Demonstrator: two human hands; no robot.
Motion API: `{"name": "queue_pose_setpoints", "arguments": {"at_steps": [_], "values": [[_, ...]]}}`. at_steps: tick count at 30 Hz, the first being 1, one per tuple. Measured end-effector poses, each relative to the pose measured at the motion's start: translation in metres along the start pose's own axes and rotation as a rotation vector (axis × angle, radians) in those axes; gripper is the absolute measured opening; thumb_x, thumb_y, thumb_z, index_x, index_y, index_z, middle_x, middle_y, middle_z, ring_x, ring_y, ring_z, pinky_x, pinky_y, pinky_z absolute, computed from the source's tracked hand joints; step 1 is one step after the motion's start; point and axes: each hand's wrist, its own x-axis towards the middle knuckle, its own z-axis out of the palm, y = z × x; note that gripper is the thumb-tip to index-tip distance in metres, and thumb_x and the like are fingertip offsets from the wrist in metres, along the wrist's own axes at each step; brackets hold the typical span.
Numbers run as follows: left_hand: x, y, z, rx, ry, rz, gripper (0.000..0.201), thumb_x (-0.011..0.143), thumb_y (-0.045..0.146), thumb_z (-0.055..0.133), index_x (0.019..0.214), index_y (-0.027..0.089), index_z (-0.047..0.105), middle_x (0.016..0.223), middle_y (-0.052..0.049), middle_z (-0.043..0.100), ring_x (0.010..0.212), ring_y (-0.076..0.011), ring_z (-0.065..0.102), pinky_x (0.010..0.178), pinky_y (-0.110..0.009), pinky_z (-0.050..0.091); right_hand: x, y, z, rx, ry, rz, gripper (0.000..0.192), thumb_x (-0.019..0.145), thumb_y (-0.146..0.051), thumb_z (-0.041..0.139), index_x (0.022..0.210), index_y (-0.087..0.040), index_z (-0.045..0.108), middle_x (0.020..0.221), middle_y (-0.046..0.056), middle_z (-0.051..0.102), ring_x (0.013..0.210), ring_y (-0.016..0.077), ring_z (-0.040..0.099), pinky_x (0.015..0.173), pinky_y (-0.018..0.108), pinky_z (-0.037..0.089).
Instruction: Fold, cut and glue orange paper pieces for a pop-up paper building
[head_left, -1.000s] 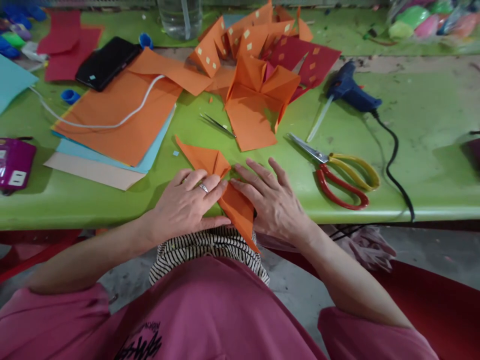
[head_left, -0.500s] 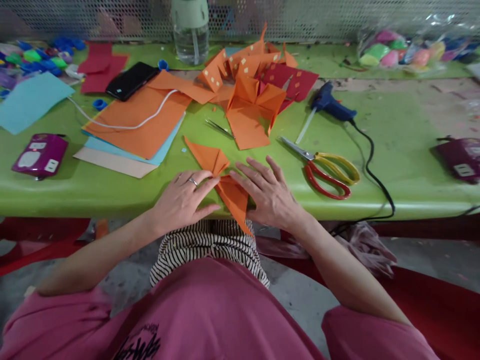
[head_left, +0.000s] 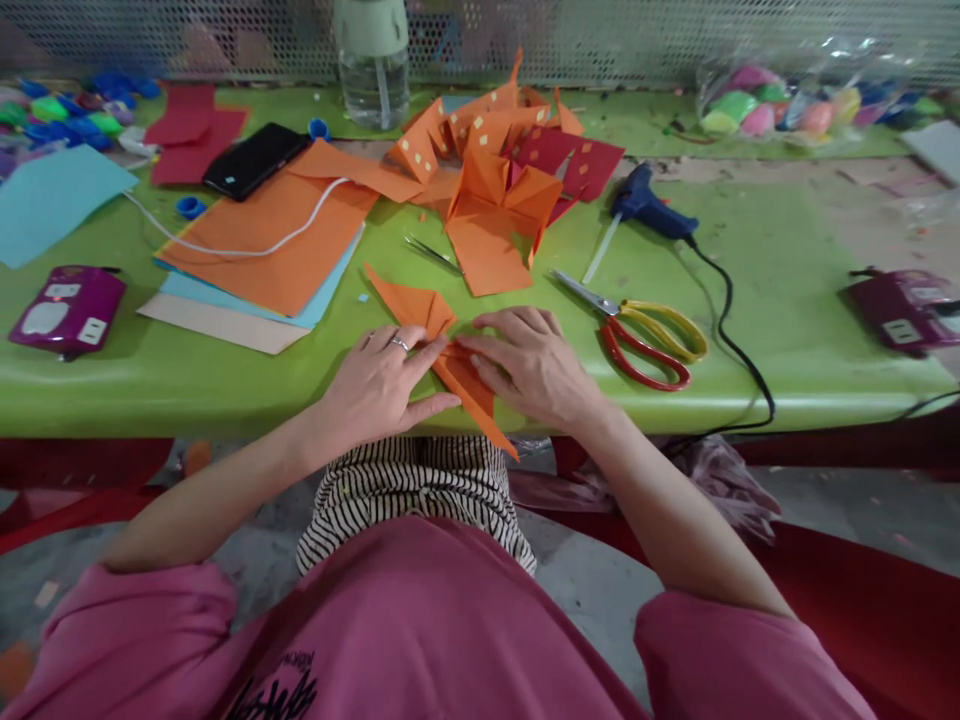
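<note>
A folded piece of orange paper lies at the table's near edge, with a pointed flap at its far left and a long point overhanging the edge. My left hand, with a ring on one finger, presses its fingertips on the paper's middle fold; its thumb reaches over the lower part. Opposite it, the bent fingers of my right hand grip the paper's right side. The two hands' fingertips almost meet at the fold. Part of the paper is hidden under the fingers.
Scissors and a blue glue gun with a black cord lie to the right. Tweezers and folded orange pieces are ahead. Paper sheets, a black phone and a purple box occupy the left. A bottle stands behind.
My right hand's fingers have gone from spread to bent and closer together on the paper. The left hand has slid slightly right. The paper's lower point has swung a little right.
</note>
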Motion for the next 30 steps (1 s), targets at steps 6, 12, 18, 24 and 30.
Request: {"name": "queue_pose_setpoints", "arguments": {"at_steps": [6,12,18,24,30], "values": [[0.032,-0.010,-0.012,-0.196,0.008,-0.239,0.023,0.101,0.029,0.044,0.111,0.015,0.058,0.098,-0.009,0.069,0.086,-0.0195,0.067,0.073,-0.031,0.052,-0.001,-0.002,0.001,-0.082,-0.012,-0.040,0.031,0.098,-0.028,0.047,0.117,-0.023,0.071,0.117,0.008,0.069,0.104,0.0249,0.055,0.094,0.043,0.039],[0.072,-0.021,-0.008,-0.241,-0.188,-0.324,0.016,0.087,0.025,0.059,0.100,0.015,0.061,0.083,-0.005,0.072,0.073,-0.0188,0.068,0.061,-0.028,0.048,-0.006,-0.003,-0.004,-0.051,-0.079,-0.041,0.037,0.098,-0.025,0.043,0.127,-0.024,0.067,0.117,0.009,0.066,0.105,0.0259,0.053,0.092,0.042,0.038],[0.086,-0.030,0.007,-0.212,-0.354,-0.311,0.016,0.072,0.030,0.063,0.082,0.019,0.071,0.056,0.001,0.063,0.046,-0.0136,0.054,0.049,-0.026,0.040,-0.012,-0.003,-0.005,-0.056,-0.109,-0.053,0.042,0.101,-0.030,0.037,0.138,-0.026,0.057,0.119,0.010,0.063,0.105,0.0271,0.053,0.089,0.043,0.040],[0.097,-0.010,-0.018,-0.190,-0.593,-0.506,0.018,0.075,0.027,0.060,0.080,0.017,0.075,0.058,-0.004,0.066,0.060,-0.0211,0.062,0.062,-0.034,0.048,-0.015,-0.003,-0.002,-0.067,-0.078,-0.070,0.042,0.102,-0.029,0.036,0.136,-0.020,0.059,0.119,0.012,0.064,0.105,0.0275,0.053,0.089,0.043,0.041],[0.098,0.006,-0.033,-0.202,-0.618,-0.598,0.022,0.087,0.026,0.060,0.073,0.013,0.071,0.058,-0.005,0.065,0.067,-0.0202,0.063,0.073,-0.037,0.049,-0.014,-0.003,0.002,-0.041,-0.051,-0.070,0.041,0.101,-0.028,0.036,0.135,-0.021,0.059,0.119,0.011,0.064,0.103,0.0281,0.052,0.087,0.044,0.041]]}}
